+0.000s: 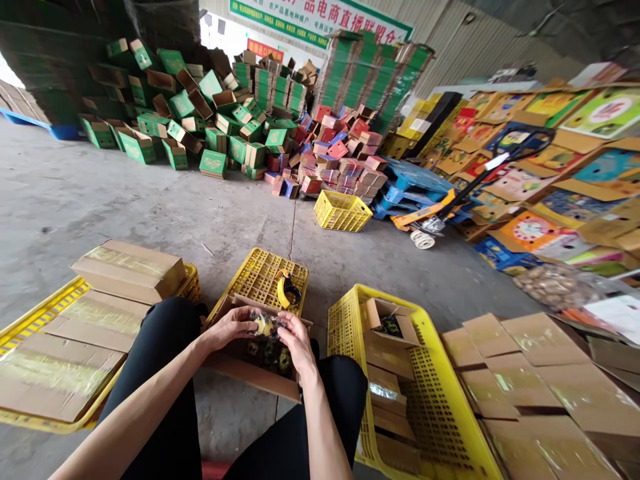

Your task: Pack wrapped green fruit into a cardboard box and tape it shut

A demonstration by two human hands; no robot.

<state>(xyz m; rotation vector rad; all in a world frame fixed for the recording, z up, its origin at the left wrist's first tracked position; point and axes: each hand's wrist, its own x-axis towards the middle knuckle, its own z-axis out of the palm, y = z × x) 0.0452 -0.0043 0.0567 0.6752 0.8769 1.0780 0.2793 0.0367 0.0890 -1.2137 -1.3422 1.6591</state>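
Observation:
My left hand (233,328) and my right hand (299,341) pinch a round yellowish fruit (263,325) in clear plastic wrap, one hand on each side. They hold it just above an open cardboard box (255,380) between my knees. More wrapped, dark-green-and-yellow fruits (273,353) lie in that box, partly covered by my hands. Behind it, a yellow-and-black tape dispenser (286,291) rests on an upturned yellow crate (263,267). The exact kind of fruit is too small to make out.
At left, taped cartons (75,373) fill a yellow crate (10,333). To my right, another yellow crate (435,407) holds several cartons, beside more taped cartons (545,380). Farther off are a yellow basket (343,212), a pallet jack (435,217), blue pallets (407,183) and heaped green boxes (213,162).

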